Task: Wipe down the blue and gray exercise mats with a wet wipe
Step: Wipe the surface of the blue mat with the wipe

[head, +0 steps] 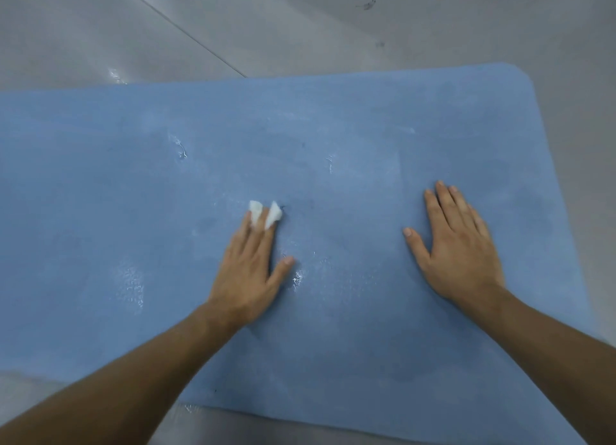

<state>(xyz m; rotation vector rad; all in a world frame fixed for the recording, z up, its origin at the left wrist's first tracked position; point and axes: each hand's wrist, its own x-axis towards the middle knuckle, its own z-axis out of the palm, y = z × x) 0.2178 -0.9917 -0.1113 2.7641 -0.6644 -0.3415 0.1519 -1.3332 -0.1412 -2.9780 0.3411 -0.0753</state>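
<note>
Wet wipe (275, 212) mostly under left hand (247, 273)

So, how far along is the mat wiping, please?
Done: wet streaks glisten across the middle of the blue exercise mat. In hand: the left hand presses the crumpled white wet wipe there; the right hand braces flat. Left: no gray mat shows.

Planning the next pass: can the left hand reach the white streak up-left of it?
Probably yes: only bare mat lies between the left hand, pressing the wipe, and the streak; the right hand rests well aside.
</note>
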